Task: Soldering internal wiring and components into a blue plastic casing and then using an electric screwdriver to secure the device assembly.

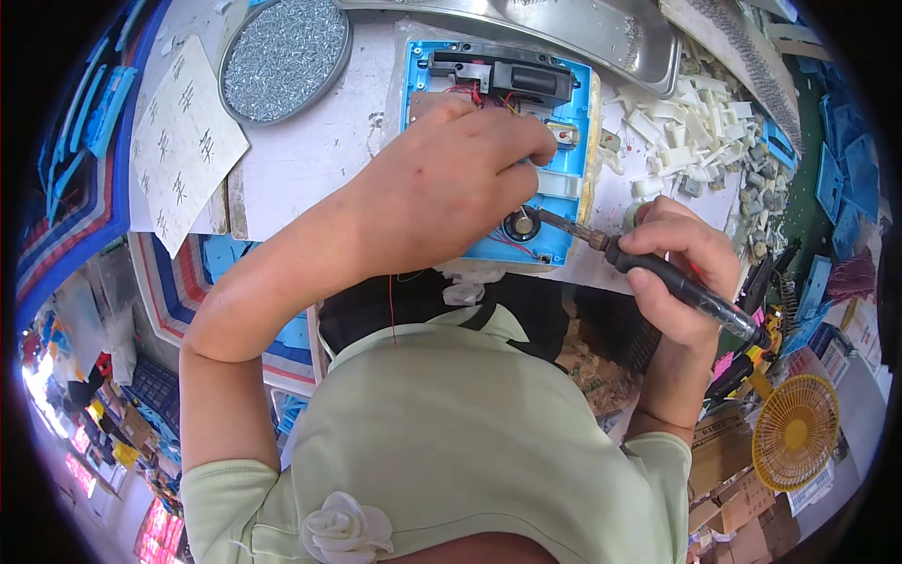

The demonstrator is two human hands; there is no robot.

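A light-blue plastic housing (557, 246) lies on the bench in front of me, with a black handle-like part (526, 81), red wires (467, 91) and a round black speaker-like part (520, 226) inside. My left hand (451, 179) reaches across the housing, its fingers curled together; what they pinch, if anything, is hidden beneath the hand. A soldering iron (669, 279) with a black handle is gripped in my right hand (684, 263). Its metal tip points left and meets the area at the round part, close to my left fingertips. Whether it touches there I cannot tell.
A round tray of small metal screws (285, 58) stands at the back left, beside a marked paper sheet (188, 141). A steel tray (601, 42) sits behind the housing. White plastic parts (691, 127) are heaped at the right. A yellow fan grille (795, 432) is lower right.
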